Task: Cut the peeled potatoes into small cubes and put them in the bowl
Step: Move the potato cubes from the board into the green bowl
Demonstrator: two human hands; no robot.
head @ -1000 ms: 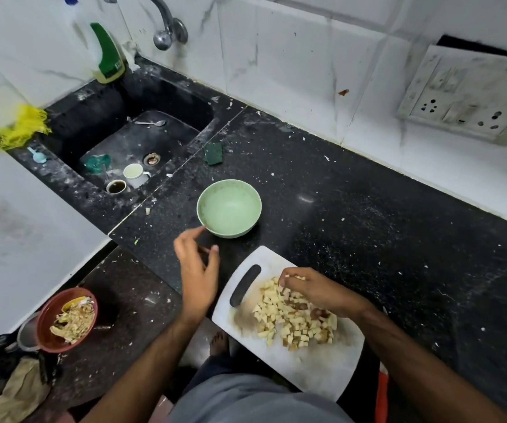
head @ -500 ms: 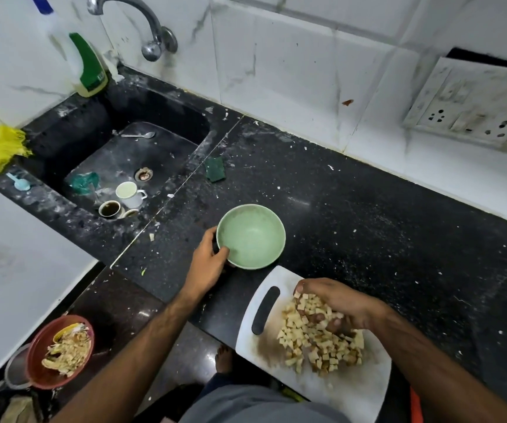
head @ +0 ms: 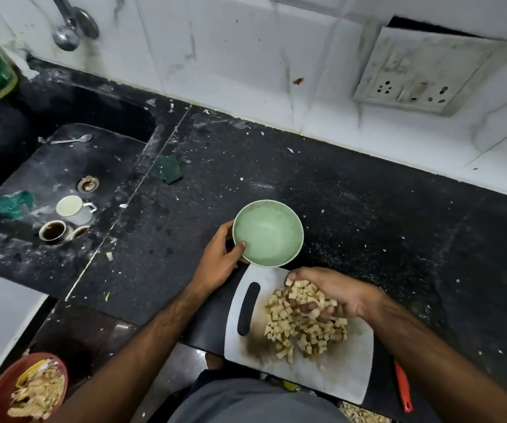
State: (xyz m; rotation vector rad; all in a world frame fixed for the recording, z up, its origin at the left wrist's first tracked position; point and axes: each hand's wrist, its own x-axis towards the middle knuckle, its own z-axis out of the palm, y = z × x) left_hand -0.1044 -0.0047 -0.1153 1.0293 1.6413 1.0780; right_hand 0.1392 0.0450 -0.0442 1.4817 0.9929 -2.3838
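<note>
Now | left hand [head: 219,257] grips bowl [head: 269,233] rim | right hand [head: 331,296] scoops potato cubes [head: 301,328] | bowl touches board [head: 337,370] edge

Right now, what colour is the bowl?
Pale green; the bowl shows best from the head camera.

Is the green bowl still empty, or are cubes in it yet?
Empty: the bowl shows only bare green inside; the cubes lie on the board.

One green bowl [head: 268,233], one white cutting board [head: 331,370], one heap of potato cubes [head: 301,328] — too many to count. Two hands [head: 220,254] [head: 334,293]. In the sink [head: 17,138] — three cups [head: 73,209] [head: 52,230] [head: 79,232], one spoon [head: 70,140].
</note>
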